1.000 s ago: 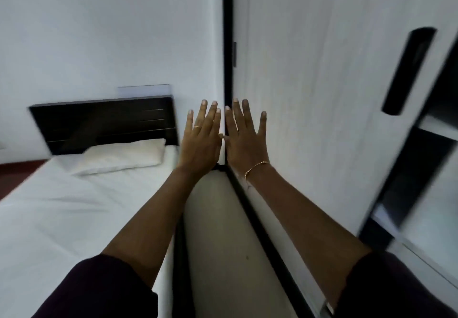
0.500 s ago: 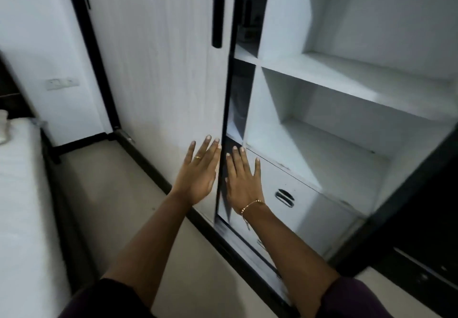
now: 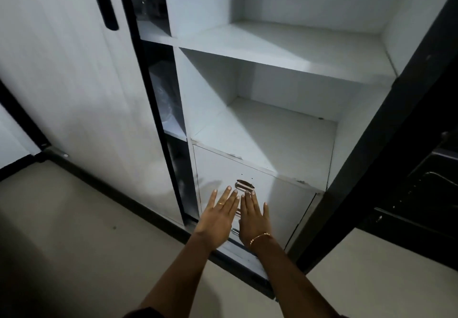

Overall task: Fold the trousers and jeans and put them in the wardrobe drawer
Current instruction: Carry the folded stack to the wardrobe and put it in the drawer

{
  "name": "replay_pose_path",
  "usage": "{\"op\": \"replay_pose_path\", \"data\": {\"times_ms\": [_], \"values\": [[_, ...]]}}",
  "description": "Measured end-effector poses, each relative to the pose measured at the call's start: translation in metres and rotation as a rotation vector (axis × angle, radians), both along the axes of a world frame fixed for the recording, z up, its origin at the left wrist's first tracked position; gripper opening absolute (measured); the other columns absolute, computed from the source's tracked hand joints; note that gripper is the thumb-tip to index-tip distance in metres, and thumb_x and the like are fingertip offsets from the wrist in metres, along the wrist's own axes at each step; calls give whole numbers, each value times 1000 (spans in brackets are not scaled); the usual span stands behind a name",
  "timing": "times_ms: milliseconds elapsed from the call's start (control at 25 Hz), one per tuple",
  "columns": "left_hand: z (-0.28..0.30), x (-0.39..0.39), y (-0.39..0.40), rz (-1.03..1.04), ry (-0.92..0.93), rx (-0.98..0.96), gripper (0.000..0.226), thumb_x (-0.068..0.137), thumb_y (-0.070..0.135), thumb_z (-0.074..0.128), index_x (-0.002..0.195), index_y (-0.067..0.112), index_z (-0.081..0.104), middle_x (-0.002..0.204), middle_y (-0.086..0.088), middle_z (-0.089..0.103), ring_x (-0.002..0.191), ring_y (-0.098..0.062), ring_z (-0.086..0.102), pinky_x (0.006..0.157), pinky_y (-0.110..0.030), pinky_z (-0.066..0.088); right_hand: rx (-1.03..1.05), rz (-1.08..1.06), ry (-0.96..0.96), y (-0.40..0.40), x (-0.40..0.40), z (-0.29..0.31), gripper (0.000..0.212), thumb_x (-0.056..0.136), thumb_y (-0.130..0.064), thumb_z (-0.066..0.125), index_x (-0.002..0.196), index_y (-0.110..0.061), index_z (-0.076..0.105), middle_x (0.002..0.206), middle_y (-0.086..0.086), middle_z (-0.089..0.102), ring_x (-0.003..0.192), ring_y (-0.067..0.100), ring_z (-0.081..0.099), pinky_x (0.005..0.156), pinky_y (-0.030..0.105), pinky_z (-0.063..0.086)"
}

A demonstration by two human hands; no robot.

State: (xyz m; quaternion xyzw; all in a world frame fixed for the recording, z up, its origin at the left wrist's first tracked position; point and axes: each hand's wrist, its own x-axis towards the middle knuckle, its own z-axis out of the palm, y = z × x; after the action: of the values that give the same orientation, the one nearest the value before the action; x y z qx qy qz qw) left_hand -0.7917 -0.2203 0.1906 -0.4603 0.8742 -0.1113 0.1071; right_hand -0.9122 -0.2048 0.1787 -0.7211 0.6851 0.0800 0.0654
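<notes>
Sleeves: dark cuffs at the bottom edge, both forearms bare beyond them.
Left hand (image 3: 219, 214): stretched forward, palm down, fingers straight and slightly spread, holding nothing; a ring (image 3: 220, 203) on one finger.
Right hand (image 3: 254, 216): just beside the left, fingers straight and close together, holding nothing; a thin gold bracelet (image 3: 260, 238) at the wrist.
Floor (image 3: 74, 243): pale, with a dark skirting strip along the wardrobe base.
Wardrobe drawer (image 3: 280, 198): white front, closed, at the bottom of the open section, directly beyond both hands; whether the fingertips touch it cannot be told.
Drawer handle (image 3: 244, 185): metal, just past the fingertips.
Trousers and jeans: not in view.
Shelves (image 3: 272, 131): white, above the drawer.
Sliding door (image 3: 74, 82): white, to the left, with a black handle (image 3: 105, 0).
</notes>
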Motion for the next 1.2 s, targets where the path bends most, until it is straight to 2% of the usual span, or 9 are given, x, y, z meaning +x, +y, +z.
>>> {"op": "replay_pose_path", "data": {"times_ms": [240, 400, 560, 640, 720, 800, 920, 1040, 1200], "values": [[-70, -10, -83, -85, 61, 146, 66, 96, 14, 32, 147, 8, -10, 155, -12, -18, 135, -27, -29, 106, -48, -20, 150, -111, -35, -61, 0, -61, 72, 94, -15, 38, 147, -6, -10, 156, 12, -18, 143, 27, -18, 116, 48, -2], [-120, -21, -142, -156, 86, 205, 66, 95, 12, 38, 148, 6, 0, 156, -14, -8, 144, -28, -13, 111, -49, -13, 168, -212, -150, -110, -4, -100, 70, 93, -10, 42, 148, -5, -2, 158, 11, -7, 145, 25, -8, 119, 43, 1], [-167, -24, -179, -313, 197, 182, 70, 52, 10, 86, 117, 2, 63, 124, -14, 62, 123, -29, 50, 97, -50, 41, 63, -279, -248, -148, -7, -136, 64, 89, -8, 49, 146, -9, 20, 153, 8, 20, 143, 23, 15, 118, 39, 17], [-182, -25, -189, -353, 261, 167, 66, 45, 7, 86, 109, 3, 68, 113, -13, 68, 111, -28, 62, 89, -47, 48, 67, -312, -215, -155, -6, -144, 63, 89, -13, 50, 146, -8, 22, 151, 8, 25, 141, 25, 19, 116, 40, 20], [-189, -26, -196, -379, 336, 170, 64, 46, 4, 84, 108, 0, 68, 111, -15, 69, 107, -28, 64, 85, -47, 51, 30, -336, -138, -159, -4, -148, 61, 84, -18, 55, 140, -6, 34, 141, 12, 40, 132, 28, 35, 107, 40, 34], [-192, -27, -197, -398, 392, 180, 60, 47, 2, 82, 106, -3, 67, 109, -18, 68, 104, -32, 65, 81, -45, 54, -45, -381, -94, -161, 2, -149, 60, 62, -24, 74, 118, -7, 60, 112, 11, 63, 101, 27, 59, 78, 36, 50], [-194, -29, -196, -345, 447, 193, 60, 43, 4, 80, 101, 0, 68, 106, -17, 68, 97, -30, 63, 73, -37, 54, -80, -412, -76, -166, 9, -157, 51, 40, -22, 82, 89, -11, 71, 83, 7, 65, 74, 24, 58, 59, 33, 50], [-185, -32, -194, -235, 429, 211, 57, 55, 8, 74, 110, 3, 63, 117, -17, 61, 112, -30, 48, 89, -44, 46, -145, -453, -70, -169, 7, -151, 37, 42, -20, 81, 76, -13, 71, 82, 7, 65, 80, 26, 63, 70, 37, 55], [-184, -31, -192, -175, 367, 164, 59, 58, 15, 77, 114, 5, 60, 137, -19, 49, 135, -43, 31, 111, -60, 12, -212, -482, -133, -162, 5, -147, 41, 40, -11, 85, 80, -12, 73, 95, 11, 68, 98, 30, 65, 91, 46, 51]]}}
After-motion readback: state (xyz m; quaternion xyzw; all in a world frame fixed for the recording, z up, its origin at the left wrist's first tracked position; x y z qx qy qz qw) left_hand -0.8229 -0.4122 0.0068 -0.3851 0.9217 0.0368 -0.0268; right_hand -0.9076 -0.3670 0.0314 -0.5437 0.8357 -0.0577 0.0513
